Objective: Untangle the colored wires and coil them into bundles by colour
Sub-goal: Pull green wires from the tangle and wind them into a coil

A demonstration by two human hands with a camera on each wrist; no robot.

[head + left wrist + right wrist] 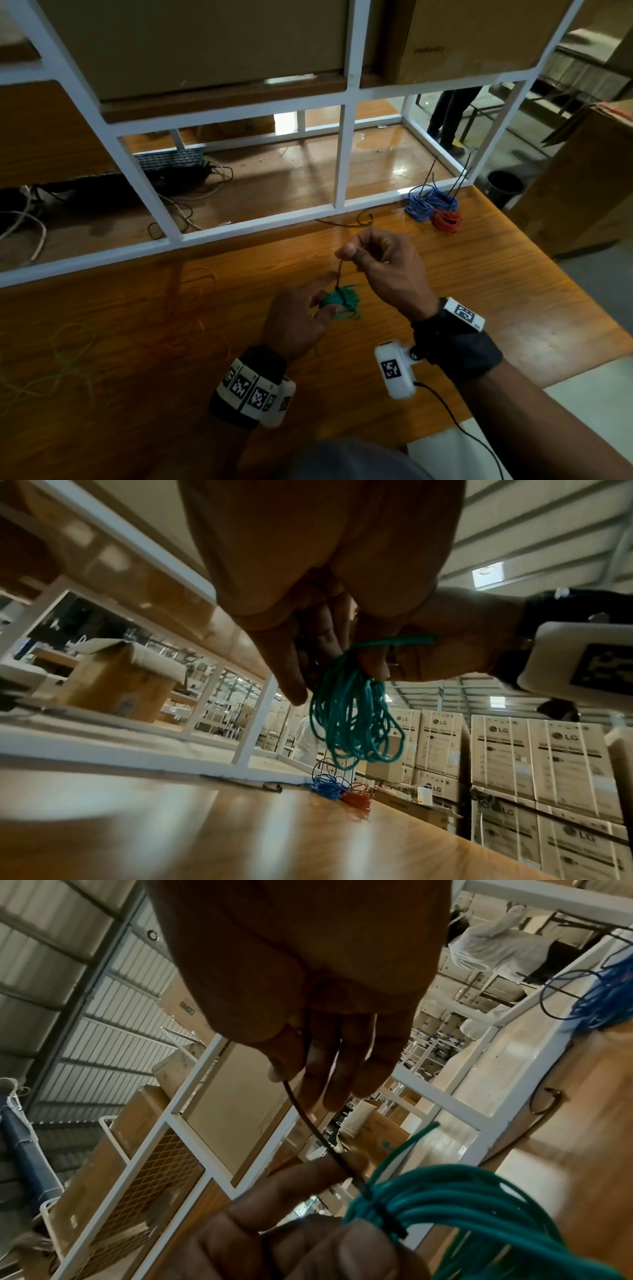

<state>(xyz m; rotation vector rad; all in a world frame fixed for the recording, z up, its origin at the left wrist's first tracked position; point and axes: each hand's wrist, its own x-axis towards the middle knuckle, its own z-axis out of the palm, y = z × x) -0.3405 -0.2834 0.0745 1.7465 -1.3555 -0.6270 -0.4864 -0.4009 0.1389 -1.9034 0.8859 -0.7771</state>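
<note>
Your left hand [301, 322] held the green wire bundle [344, 301] just above the wooden table [479, 274], fingers curled round the coil where a black tie [339, 274] wrapped it. Your right hand [383, 263] sat at about one o'clock from the left, raised a little higher, with thumb and forefinger pinching the free end of that tie so it ran taut down to the bundle. In the left wrist view the green loops hung below your fingers [291, 669], clear of the tabletop. The blue wire coils [430, 204] lay far off at two o'clock on the table, against the white frame [260, 222], and the red wire coil [446, 221] touched them on the near side. A loose black tie [356, 219] lay at twelve o'clock beside the frame. Thin yellowish wires [61, 363] sprawled on the table at nine o'clock.
</note>
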